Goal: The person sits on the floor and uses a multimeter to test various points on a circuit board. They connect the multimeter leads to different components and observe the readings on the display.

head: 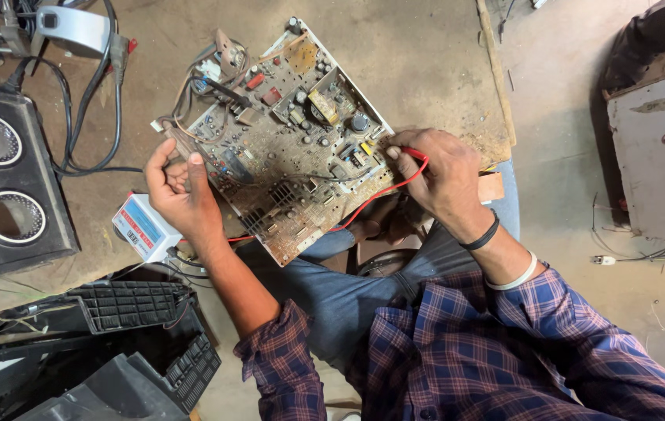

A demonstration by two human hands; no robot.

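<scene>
Near the bottom, plaid sleeves and jeans, person seated at the bench. Left hand (180,191) grips the board (285,140) at its left edge, fingers curled, thumb and index loosely apart above the edge, steadying it. Board sits tilted, near corner overhanging the lap, far corner out on the bench (426,62). Right hand (441,175) at the board's right edge, thumb and fingers pinched on a red probe (414,156), tip down among the parts by a yellow component; red lead (371,199) loops back under the board. Judgement: probing goes best with the left hand holding the board flat and motionless, probe tip on one joint only, not bridging neighbours; dust and rust may need firmer contact. A small white meter (143,226) sits just near-left of the left hand, readable from here. Far left, a black speaker box (5,179) and black cables (90,117). Near left, black plastic housing (137,343).
</scene>
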